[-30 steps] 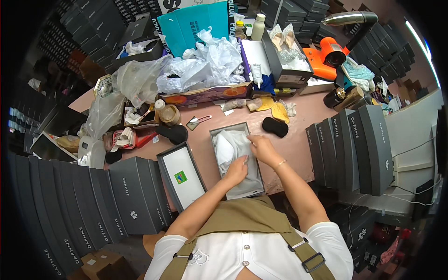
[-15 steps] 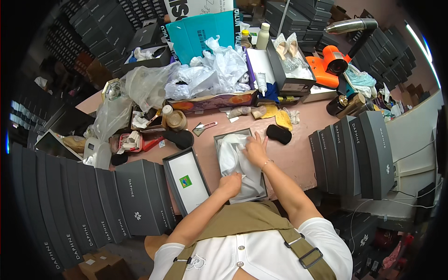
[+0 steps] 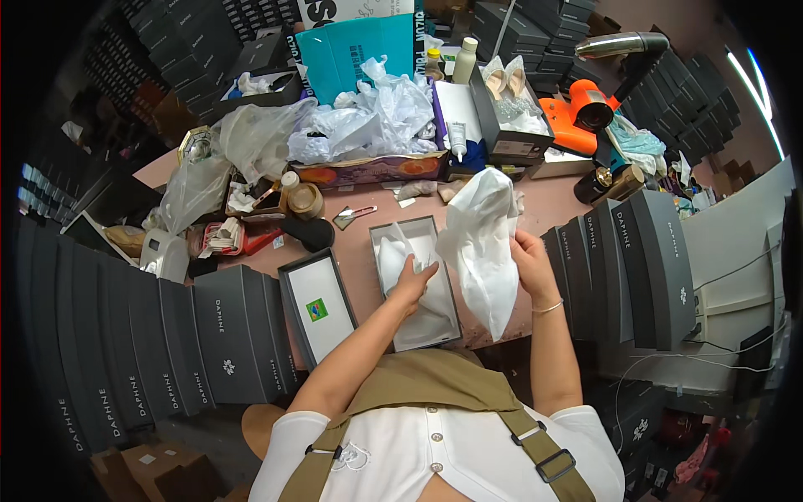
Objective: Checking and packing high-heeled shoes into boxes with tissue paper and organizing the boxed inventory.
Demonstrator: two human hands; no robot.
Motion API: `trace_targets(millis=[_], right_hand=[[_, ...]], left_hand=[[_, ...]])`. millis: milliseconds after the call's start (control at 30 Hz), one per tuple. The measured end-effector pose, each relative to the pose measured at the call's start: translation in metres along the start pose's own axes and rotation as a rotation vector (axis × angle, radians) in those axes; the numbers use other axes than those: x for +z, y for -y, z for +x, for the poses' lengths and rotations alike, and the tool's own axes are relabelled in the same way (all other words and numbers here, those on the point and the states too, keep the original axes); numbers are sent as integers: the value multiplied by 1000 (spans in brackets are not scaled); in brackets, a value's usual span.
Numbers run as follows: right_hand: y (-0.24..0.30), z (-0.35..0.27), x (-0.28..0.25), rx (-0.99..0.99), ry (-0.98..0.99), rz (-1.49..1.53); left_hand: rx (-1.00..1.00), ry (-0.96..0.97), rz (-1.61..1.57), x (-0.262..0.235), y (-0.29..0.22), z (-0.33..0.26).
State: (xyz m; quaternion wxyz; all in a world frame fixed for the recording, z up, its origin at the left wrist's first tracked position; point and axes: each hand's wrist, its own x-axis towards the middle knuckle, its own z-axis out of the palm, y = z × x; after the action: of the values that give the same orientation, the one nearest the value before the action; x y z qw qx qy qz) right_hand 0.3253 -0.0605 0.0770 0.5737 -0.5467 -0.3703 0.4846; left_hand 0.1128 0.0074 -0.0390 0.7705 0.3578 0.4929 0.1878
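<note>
The white bag (image 3: 483, 243) hangs over the table's (image 3: 355, 251) edge, gripped by the right hand (image 3: 527, 255). The left hand (image 3: 411, 280) presses flat, fingers open, on the paper (image 3: 393, 255) inside the open box (image 3: 416, 280). The lid (image 3: 322, 305) lies just beside.

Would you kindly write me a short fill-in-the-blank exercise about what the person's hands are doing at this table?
1. The right hand holds up a white ____ bag.
2. The left hand presses down inside the open grey ____, on white wrapping paper.
3. The box lid, lying to the person's ____ of the open box, carries a small green sticker.

Missing words: plastic; box; left
</note>
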Motion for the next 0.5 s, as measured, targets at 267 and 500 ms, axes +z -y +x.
trace_targets(millis=[267, 500], right_hand=[[-38, -19, 78, -422, -363, -432], [8, -4, 105, 18, 82, 61]], left_hand=[[150, 263, -332, 12, 0, -96], [195, 269, -541, -38, -14, -109]])
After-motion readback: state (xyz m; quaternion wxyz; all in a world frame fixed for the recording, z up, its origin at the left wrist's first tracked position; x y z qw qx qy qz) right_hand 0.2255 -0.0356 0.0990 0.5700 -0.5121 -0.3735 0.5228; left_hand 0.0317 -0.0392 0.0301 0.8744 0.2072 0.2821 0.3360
